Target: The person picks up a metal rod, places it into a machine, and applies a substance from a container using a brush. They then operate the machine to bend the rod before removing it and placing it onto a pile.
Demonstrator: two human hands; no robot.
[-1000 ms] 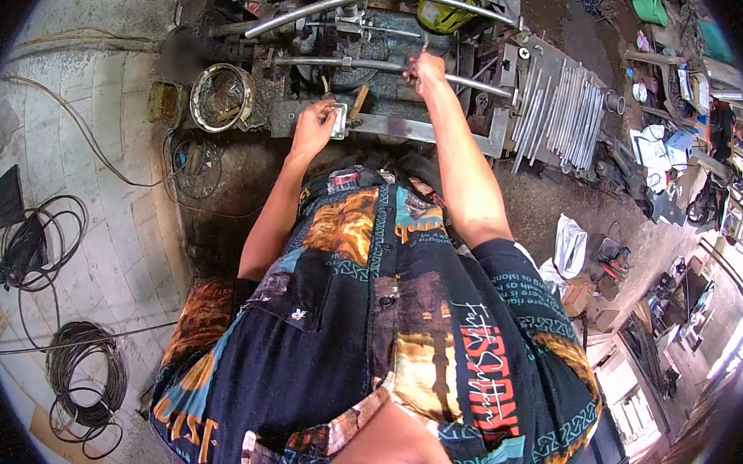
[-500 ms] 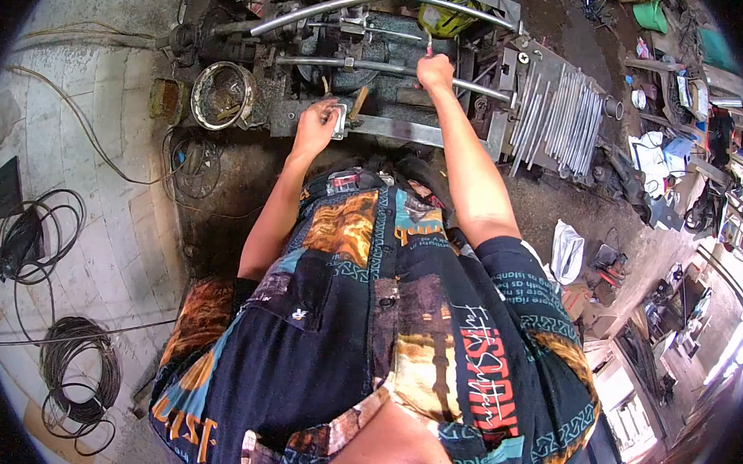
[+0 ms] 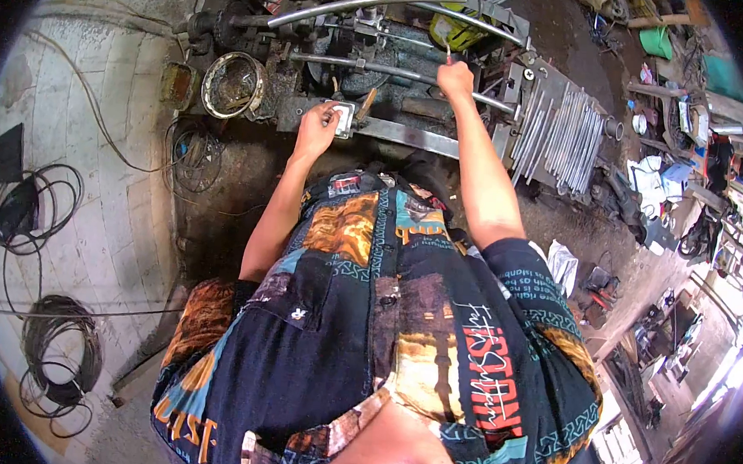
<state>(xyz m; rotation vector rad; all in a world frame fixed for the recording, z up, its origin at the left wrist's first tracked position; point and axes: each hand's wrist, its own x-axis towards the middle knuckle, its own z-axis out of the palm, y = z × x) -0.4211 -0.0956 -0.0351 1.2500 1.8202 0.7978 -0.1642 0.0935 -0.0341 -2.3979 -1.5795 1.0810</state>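
Note:
My left hand is at the near edge of the metal machine frame, its fingers bent against a small white-and-grey square piece. Just right of that piece a wooden handle sticks up. My right hand is closed around a thin tool with a light tip, above the frame's right part. Beyond the tool sits a yellow-green container. A curved metal bar runs across below it, and another curved tube lies farther back.
A row of metal rods lies on the right plate. To the left are a round metal ring with bits inside and a rusty block. Coiled cable lies on the floor at lower left. Clutter fills the right side.
The view has shifted, so the bench appears farther right. My right hand still grips the thin tool, and my left hand stays at the square piece.

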